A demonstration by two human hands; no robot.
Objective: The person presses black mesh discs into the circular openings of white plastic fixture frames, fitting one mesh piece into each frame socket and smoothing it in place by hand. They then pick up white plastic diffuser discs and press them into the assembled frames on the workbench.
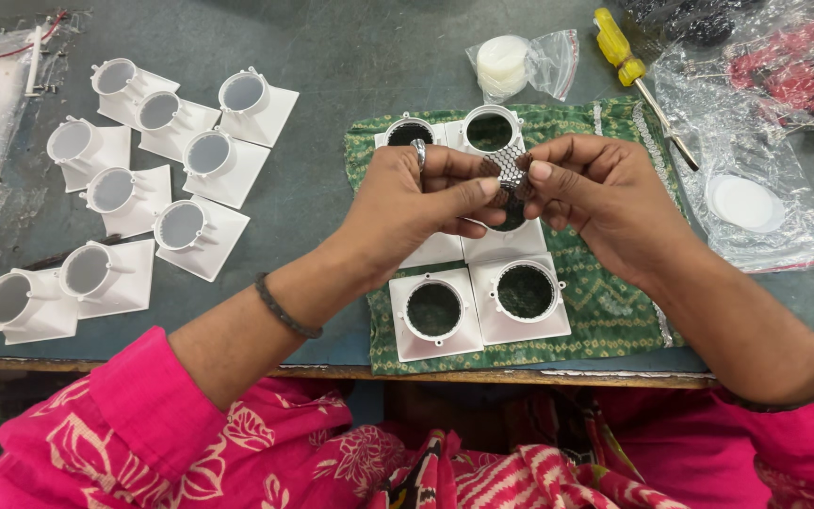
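Pinching a small honeycomb-patterned lens [509,170] between them, the left hand [416,203] and right hand [595,203] clasp it above the green cloth [605,311]. White square housings [478,306] lie on that cloth, with more housings [143,179] spread left on the worktop [350,66].

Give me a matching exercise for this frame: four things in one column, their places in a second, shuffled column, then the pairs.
Things:
1. small honeycomb-patterned mesh disc
2. yellow-handled screwdriver
3. green patterned cloth
4. group of white square-based plastic housings with filled openings

Places:
A. bare table, far left
B. pinched between left hand and right hand
C. top right, beside clear bags
D. under the housings with open rings

Pairs: 1-B, 2-C, 3-D, 4-A
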